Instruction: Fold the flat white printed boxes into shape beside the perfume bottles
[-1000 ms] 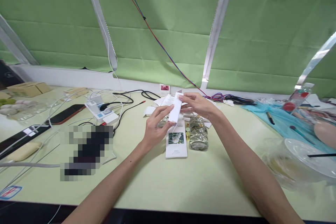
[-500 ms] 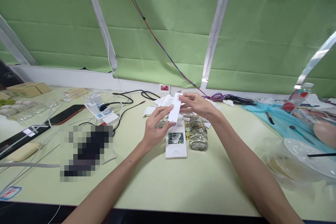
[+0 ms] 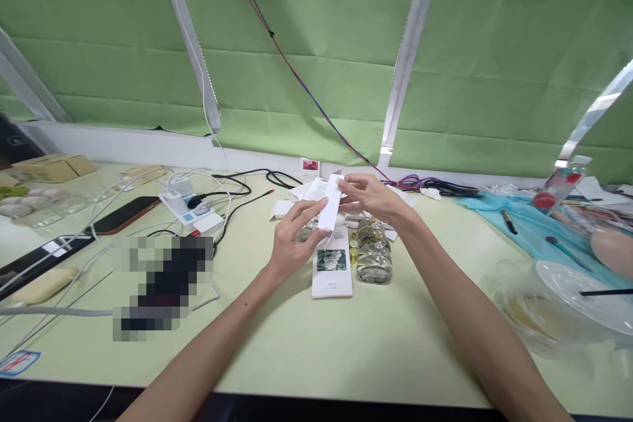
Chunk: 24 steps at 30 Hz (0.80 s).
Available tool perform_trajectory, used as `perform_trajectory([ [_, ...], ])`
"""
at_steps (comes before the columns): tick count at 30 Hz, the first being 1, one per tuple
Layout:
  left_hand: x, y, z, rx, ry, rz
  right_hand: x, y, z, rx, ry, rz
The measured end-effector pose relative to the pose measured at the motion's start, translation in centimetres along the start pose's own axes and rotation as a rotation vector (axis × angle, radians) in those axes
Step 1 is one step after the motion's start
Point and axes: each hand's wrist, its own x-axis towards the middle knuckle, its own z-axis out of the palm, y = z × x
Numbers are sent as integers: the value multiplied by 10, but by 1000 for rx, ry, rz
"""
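Observation:
Between my two hands a slim white carton [image 3: 328, 206] is held tilted above the table. My left hand [image 3: 298, 237] grips its lower left side, thumb at the bottom end and fingers on the edge. At the upper right end, my right hand [image 3: 368, 196] pinches it. Below lies a white box with a flower picture [image 3: 331, 270]. Right of that box are clear glass bottles [image 3: 374, 260] lying close together, with small gold and green caps [image 3: 353, 252] in between. Another clear item is partly hidden behind my left hand.
White cartons and papers [image 3: 281, 208] lie behind my hands. On the left are a power strip [image 3: 190, 214], tangled cables, a phone [image 3: 126, 214] and a pixelated dark patch. To the right stand a lidded plastic bowl [image 3: 568, 297], a blue plastic sheet [image 3: 524, 227] and a bottle [image 3: 564, 181].

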Motion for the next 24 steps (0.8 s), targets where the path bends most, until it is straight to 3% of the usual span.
perform_trajectory([
  [16, -1, 5, -1, -81, -64, -99, 3, 3, -3, -31, 64, -17],
  [24, -2, -1, 3, -356, -62, -438, -2, -2, 4, -203, 61, -170],
])
